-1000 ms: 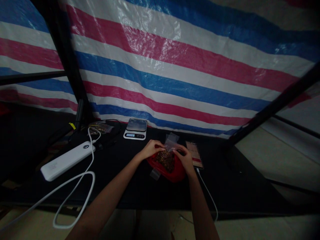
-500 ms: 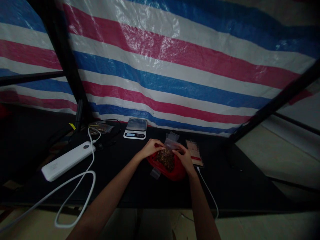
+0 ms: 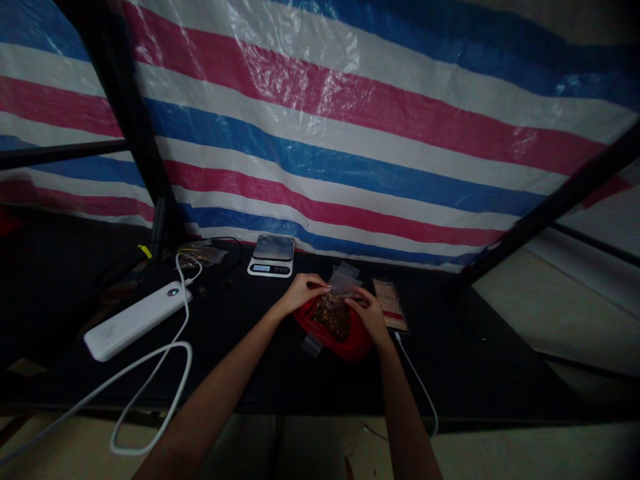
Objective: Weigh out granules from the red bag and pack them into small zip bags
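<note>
Between my two hands is a small clear plastic bag (image 3: 344, 283), held over a red bag (image 3: 357, 343). The red bag lies open on the black table and holds many small brown pieces (image 3: 334, 319); their kind is too small to tell. My left hand (image 3: 304, 292) pinches the clear bag's left edge between thumb and fingers. On the other side, my right hand (image 3: 367, 312) pinches its right edge. Another small clear bag (image 3: 312, 345) lies against the red bag's near left side.
A kitchen scale (image 3: 271, 256) with a lit display stands behind my left hand. To the left lie a white power bank (image 3: 135, 321), a looped white cable (image 3: 189, 360) and a filled clear bag (image 3: 204, 253). A phone (image 3: 390, 305) with a cable lies at right. Striped sheeting hangs behind.
Both hands keep their pinch on the small clear bag, almost unmoved. The view has shifted very slightly.
</note>
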Action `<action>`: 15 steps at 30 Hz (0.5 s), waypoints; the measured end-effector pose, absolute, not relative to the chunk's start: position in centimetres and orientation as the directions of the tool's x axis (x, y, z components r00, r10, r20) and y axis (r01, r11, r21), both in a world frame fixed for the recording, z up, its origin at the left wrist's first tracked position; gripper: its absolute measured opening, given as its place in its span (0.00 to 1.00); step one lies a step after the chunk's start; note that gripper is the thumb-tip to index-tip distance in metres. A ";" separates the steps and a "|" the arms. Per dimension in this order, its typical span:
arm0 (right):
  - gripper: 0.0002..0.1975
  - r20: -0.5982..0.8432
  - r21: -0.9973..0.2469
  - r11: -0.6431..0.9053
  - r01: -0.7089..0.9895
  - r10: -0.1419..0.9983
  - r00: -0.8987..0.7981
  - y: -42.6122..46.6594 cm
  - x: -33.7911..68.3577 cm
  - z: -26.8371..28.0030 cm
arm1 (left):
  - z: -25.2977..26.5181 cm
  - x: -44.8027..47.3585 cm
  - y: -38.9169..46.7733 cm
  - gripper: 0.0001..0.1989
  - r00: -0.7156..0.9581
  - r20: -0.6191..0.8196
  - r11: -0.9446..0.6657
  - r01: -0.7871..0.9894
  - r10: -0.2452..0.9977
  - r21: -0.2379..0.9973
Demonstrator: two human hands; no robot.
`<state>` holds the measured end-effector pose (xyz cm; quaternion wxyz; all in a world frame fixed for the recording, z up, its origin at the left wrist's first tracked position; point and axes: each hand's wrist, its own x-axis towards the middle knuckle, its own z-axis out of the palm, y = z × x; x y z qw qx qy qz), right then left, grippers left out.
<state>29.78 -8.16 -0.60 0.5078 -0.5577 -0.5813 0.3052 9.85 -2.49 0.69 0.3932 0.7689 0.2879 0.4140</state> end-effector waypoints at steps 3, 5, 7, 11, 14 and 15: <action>0.13 0.243 -0.903 0.177 0.390 0.962 0.126 -8.2 29.8 -0.6 | 0.4 9.9 -2.4 0.13 0.475 0.397 -0.514 0.143 0.785 0.846; 0.12 0.247 -0.904 0.187 0.385 0.962 0.114 -8.2 29.8 -0.4 | 0.3 9.9 -2.3 0.12 0.474 0.393 -0.513 0.154 0.788 0.844; 0.12 0.243 -0.903 0.185 0.387 0.964 0.107 -8.4 29.7 -0.1 | 0.2 9.9 -2.3 0.12 0.471 0.394 -0.517 0.162 0.789 0.841; 0.17 0.213 -0.906 0.142 0.399 0.967 0.139 -8.5 30.0 0.5 | 0.3 9.9 -2.3 0.11 0.466 0.407 -0.540 0.196 0.786 0.818; 0.18 0.200 -0.906 0.124 0.405 0.968 0.151 -8.6 30.3 0.6 | 0.5 9.8 -2.4 0.10 0.469 0.398 -0.543 0.225 0.788 0.809; 0.17 0.206 -0.902 0.129 0.413 0.967 0.147 -8.6 30.3 0.5 | 0.5 9.8 -2.4 0.10 0.475 0.394 -0.542 0.226 0.787 0.810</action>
